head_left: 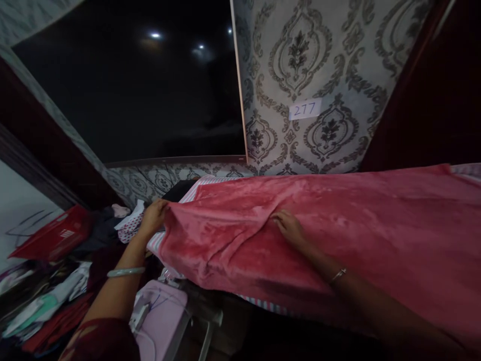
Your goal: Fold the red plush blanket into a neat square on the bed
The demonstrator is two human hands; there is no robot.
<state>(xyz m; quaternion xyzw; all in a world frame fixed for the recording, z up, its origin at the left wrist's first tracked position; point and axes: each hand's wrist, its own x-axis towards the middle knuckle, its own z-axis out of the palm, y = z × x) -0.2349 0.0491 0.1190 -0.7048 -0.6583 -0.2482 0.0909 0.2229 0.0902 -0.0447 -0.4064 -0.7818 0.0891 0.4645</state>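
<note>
A plush pink-red blanket (338,230) lies spread over a striped cloth (268,304), whose edges show along the front and the left end. My left hand (155,216), with a pale bangle on the wrist, grips the blanket's left edge and lifts it a little. Near the middle of the blanket's left half, my right hand (289,228) pinches a fold of the fabric. Creases run through the blanket between both hands. What lies beneath the cloths is mostly hidden.
A big black television (150,85) hangs on the patterned wall beside a paper label (305,109) reading 277. At left are a red basket (56,234) and piled clothes (48,306). A pinkish box-like object (165,311) stands below the blanket's left end.
</note>
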